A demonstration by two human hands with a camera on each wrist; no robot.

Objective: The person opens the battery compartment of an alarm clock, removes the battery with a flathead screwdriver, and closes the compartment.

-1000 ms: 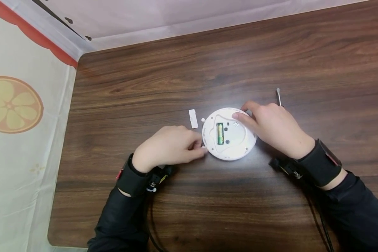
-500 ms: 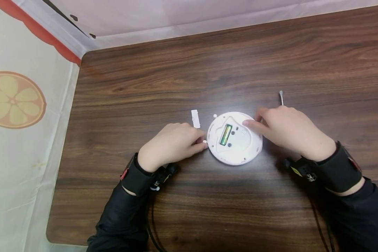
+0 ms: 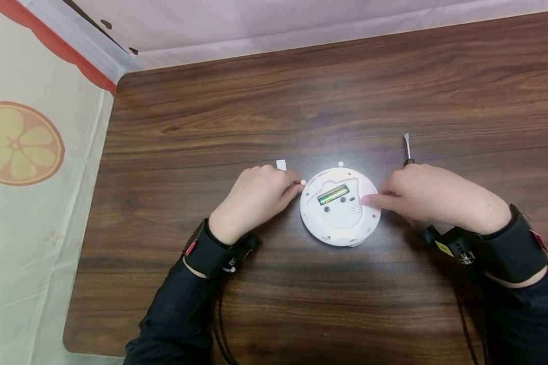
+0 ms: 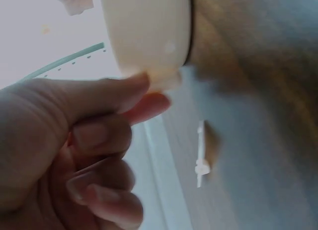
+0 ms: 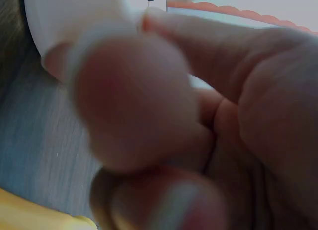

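A round white device (image 3: 342, 223) lies back-up on the wooden table (image 3: 301, 101), its open compartment showing a green battery (image 3: 333, 194) lying almost crosswise. My left hand (image 3: 297, 186) pinches the device's left rim with thumb and forefinger; in the left wrist view the fingertips (image 4: 144, 98) meet under the device's edge (image 4: 149, 36). My right hand (image 3: 374, 198) holds the right side, forefinger laid on the back near the small speaker holes. In the right wrist view a blurred thumb (image 5: 134, 91) fills the view beside the white rim (image 5: 74, 16).
A small screwdriver (image 3: 407, 147) lies just beyond my right hand. A white battery cover (image 3: 281, 164) lies above my left hand's knuckles. A tiny white knob (image 3: 340, 163) sits at the device's far rim. A patterned cloth (image 3: 23, 147) hangs at the table's left edge.
The device has turned clockwise under both hands, so the battery went from upright to nearly crosswise. My right hand slid from the far rim round to the right side.
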